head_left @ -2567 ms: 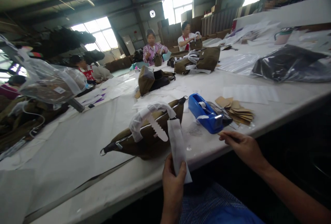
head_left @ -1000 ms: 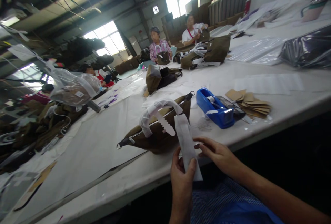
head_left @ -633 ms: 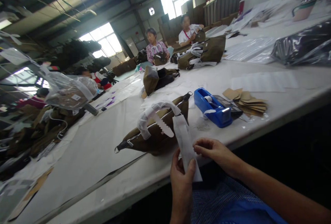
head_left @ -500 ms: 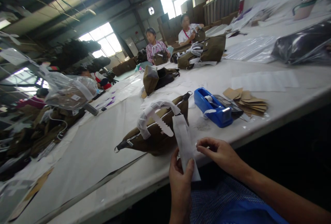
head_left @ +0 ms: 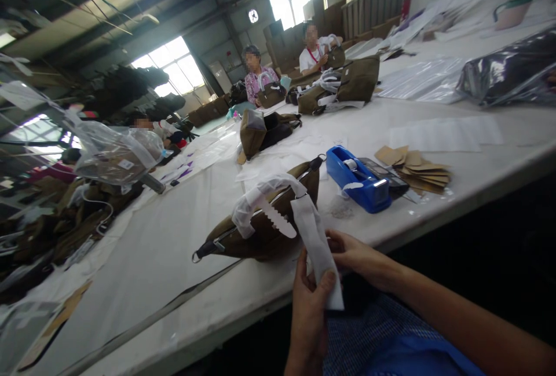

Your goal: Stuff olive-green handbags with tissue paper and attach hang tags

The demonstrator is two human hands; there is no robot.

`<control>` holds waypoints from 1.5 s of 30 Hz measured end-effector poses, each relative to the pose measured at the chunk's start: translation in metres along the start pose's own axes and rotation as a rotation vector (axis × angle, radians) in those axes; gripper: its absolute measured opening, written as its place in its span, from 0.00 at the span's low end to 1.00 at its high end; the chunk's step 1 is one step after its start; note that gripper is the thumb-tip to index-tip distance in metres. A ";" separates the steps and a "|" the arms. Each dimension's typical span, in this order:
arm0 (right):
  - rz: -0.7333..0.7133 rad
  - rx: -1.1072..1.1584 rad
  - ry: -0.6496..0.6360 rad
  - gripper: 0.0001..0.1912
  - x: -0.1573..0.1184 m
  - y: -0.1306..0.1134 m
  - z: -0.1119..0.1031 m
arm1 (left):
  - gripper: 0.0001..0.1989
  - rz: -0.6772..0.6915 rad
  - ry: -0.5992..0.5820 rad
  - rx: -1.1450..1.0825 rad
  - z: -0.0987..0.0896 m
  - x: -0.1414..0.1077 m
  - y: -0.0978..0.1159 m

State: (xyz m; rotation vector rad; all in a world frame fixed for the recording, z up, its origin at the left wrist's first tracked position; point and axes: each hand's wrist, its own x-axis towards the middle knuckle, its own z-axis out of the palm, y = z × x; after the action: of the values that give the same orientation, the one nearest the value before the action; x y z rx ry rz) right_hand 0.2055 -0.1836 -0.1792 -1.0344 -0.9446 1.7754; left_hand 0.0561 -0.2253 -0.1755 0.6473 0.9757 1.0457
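A dark olive handbag [head_left: 264, 237] lies on the table in front of me, its zip along the top. White wrapping covers its arched handle [head_left: 243, 208], and a notched white strip [head_left: 278, 219] hangs beside it. From the bag's right side a flat length of white wrapping [head_left: 315, 231] runs down past the table edge. My left hand [head_left: 310, 295] is closed on its lower part, thumb in front and fingers behind. My right hand [head_left: 354, 254] is closed at the wrapping's right edge; its fingertips are partly hidden behind it, and what they pinch cannot be made out.
A blue tape dispenser [head_left: 358, 179] stands right of the bag, beside a pile of brown paper pieces [head_left: 412, 167]. More olive bags [head_left: 356, 80] lie farther back. A plastic-wrapped dark bundle [head_left: 508, 69] is at right. Co-workers [head_left: 258, 75] sit across the table.
My right hand has moved left to the wrapping's edge. My left hand and the lower end of the wrapping have shifted slightly right. The bag has barely moved.
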 end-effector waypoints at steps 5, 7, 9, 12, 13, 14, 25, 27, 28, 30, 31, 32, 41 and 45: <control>-0.132 0.003 0.145 0.26 -0.009 -0.006 0.001 | 0.52 0.030 -0.003 0.006 0.003 0.003 -0.003; -0.159 -0.033 0.163 0.28 -0.016 -0.009 0.004 | 0.52 0.034 0.019 0.018 0.005 0.005 -0.005; -0.182 -0.173 0.128 0.30 -0.019 -0.011 0.008 | 0.52 0.046 0.036 0.026 0.009 0.006 -0.006; -0.138 -0.359 0.036 0.32 -0.016 -0.008 0.008 | 0.52 0.074 0.040 0.024 0.012 0.008 -0.005; -0.134 -0.371 0.038 0.32 -0.015 -0.006 0.006 | 0.52 0.083 0.038 0.018 0.012 0.008 -0.004; -0.148 -0.362 0.069 0.33 -0.013 -0.003 0.004 | 0.52 0.090 0.035 0.014 0.011 0.009 -0.003; -0.180 -0.372 0.147 0.29 -0.019 -0.006 0.011 | 0.48 0.145 0.024 0.064 0.014 0.011 -0.007; -0.151 -0.395 0.143 0.29 -0.015 -0.009 0.011 | 0.48 0.151 -0.023 0.089 0.013 0.011 -0.006; -0.139 -0.407 0.142 0.30 -0.012 -0.009 0.008 | 0.49 0.156 -0.064 0.104 0.009 0.012 -0.005; -0.142 -0.429 0.152 0.35 -0.008 -0.010 -0.001 | 0.50 0.201 -0.093 0.155 -0.006 0.012 0.001; -0.160 -0.446 0.180 0.37 -0.005 -0.010 -0.006 | 0.47 0.237 -0.047 0.189 -0.017 0.012 0.005; -0.191 -0.465 0.229 0.38 -0.002 -0.010 -0.013 | 0.43 0.279 0.047 0.230 -0.030 0.013 0.011; -0.396 -0.571 0.381 0.42 0.061 -0.027 -0.025 | 0.48 0.660 0.522 0.486 -0.116 0.058 0.065; -0.381 -0.672 0.325 0.44 0.079 -0.044 -0.021 | 0.49 0.669 0.445 0.452 -0.107 0.080 0.085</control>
State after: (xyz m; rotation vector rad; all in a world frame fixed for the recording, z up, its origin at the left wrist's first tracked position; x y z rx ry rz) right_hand 0.2138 -0.0919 -0.1690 -1.3855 -1.4524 0.9448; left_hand -0.0611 -0.1183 -0.1807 1.1965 1.4531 1.6183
